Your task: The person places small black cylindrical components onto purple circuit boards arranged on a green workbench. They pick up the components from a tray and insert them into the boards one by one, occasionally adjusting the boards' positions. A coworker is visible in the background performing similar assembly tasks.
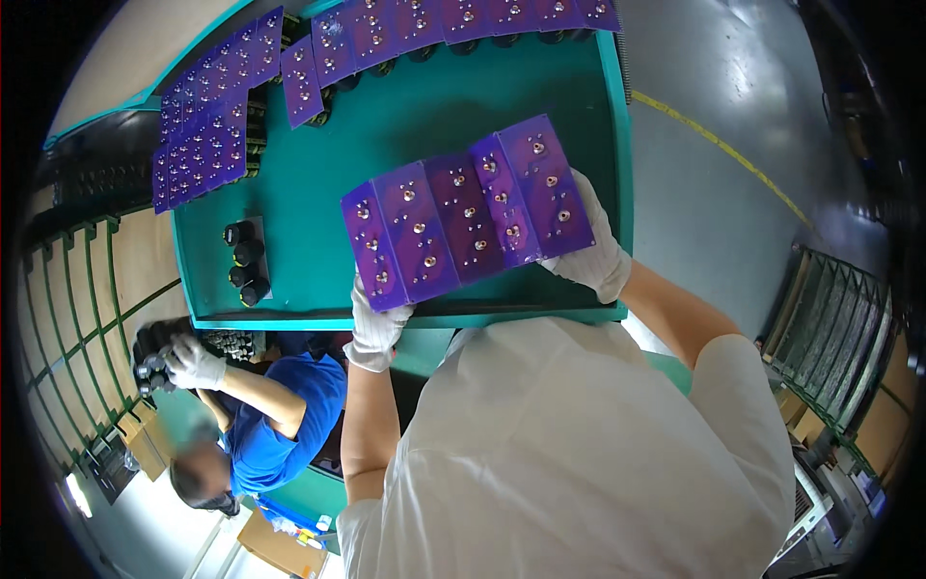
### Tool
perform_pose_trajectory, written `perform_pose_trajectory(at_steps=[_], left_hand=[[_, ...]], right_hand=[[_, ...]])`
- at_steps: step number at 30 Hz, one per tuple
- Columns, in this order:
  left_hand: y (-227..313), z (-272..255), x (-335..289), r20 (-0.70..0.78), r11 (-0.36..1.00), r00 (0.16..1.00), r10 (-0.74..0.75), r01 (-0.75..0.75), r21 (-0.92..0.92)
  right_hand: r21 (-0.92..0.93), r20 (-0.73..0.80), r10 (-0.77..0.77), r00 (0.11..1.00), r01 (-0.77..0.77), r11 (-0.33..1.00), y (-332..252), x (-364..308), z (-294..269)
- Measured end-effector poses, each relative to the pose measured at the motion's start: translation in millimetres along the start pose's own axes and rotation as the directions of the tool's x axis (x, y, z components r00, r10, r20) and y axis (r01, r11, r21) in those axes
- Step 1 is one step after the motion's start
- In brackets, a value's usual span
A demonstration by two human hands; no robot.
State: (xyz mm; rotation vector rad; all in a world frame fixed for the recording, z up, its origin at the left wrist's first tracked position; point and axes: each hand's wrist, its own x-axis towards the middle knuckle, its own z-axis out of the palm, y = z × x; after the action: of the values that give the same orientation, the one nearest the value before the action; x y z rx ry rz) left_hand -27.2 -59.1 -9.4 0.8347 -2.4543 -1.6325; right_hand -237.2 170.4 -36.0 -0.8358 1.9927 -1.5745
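The gloved left hand (374, 330) and right hand (595, 253) grip a row of joined purple boards (463, 227) at its two ends, holding it over the near right part of the green worktop (405, 106); the fingers seem tucked beneath, though mostly hidden. Other purple boards (415, 24) line the far edge, and black round parts (249, 253) sit near left

Showing no readable words, numbers, labels or signs anywhere. Displaying no lettering that can be made out on the purple boards (468, 224) at the centre, and only greenish-yellow touches too small to read on the black round parts (248, 253) in the teal tray (318, 193).
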Motion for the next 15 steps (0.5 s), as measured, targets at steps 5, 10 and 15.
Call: perform_pose_trajectory(at_steps=[5,10,15], left_hand=[[-46.7,-1.4,-5.7,0.212,0.399,0.967,-0.143,0.252,-0.881],[-45.7,1.9,4.2,0.156,0.901,0.988,0.005,0.063,-0.428],[-30.5,14.5,7.9,0.253,-0.008,0.967,0.006,0.253,-0.967]], right_hand=[[-0.32,-0.011,-0.212,0.977,0.197,0.926,-10.6,3.7,-5.7],[-0.645,0.04,-0.283,0.958,0.241,0.725,-11.7,7.6,-14.0],[-0.699,-0.025,-0.304,0.952,0.201,0.687,-8.5,0.1,-10.5]])
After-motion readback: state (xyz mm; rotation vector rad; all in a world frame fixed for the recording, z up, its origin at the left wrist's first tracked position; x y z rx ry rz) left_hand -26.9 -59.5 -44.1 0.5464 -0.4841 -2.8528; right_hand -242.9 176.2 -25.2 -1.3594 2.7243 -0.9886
